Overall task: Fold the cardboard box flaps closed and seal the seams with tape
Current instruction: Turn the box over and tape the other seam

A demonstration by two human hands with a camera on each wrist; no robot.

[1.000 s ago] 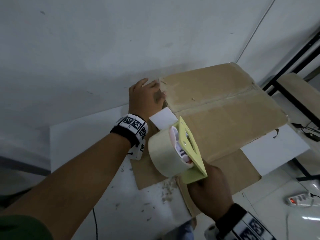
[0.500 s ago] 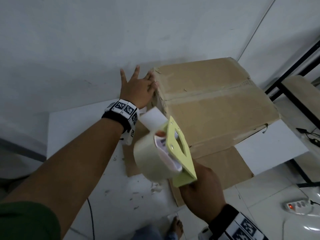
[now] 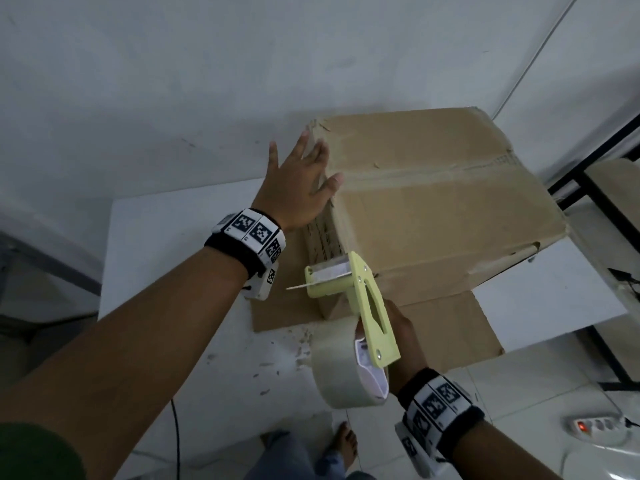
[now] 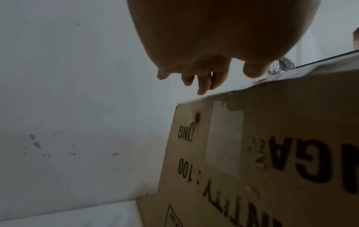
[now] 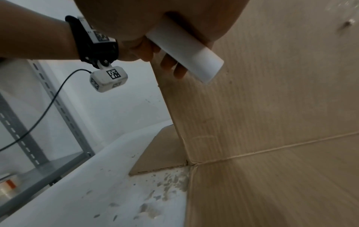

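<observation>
The brown cardboard box (image 3: 433, 209) stands on the white table (image 3: 173, 271), top flaps folded shut with tape along the middle seam. My left hand (image 3: 301, 174) is open with fingers spread at the box's left end, thumb at the top edge by the seam. In the left wrist view the fingers (image 4: 202, 83) hover by the top edge of the printed box side (image 4: 272, 153). My right hand (image 3: 401, 337) grips the handle (image 5: 184, 50) of a yellow-green tape dispenser (image 3: 367, 299). Its front end is at the box's near left corner, and the tape roll (image 3: 336, 368) hangs below.
Loose bottom flaps (image 3: 443, 327) lie flat on the table around the box. Cardboard crumbs dot the table (image 5: 170, 181). A black frame (image 3: 571, 181) stands to the right, a power strip (image 3: 595, 426) lies on the floor, and a grey metal shelf (image 5: 48, 107) stands to the left.
My left hand slid off the box's top corner and spread open at its left end. The dispenser swung over, front end now toward the near left corner, roll lower.
</observation>
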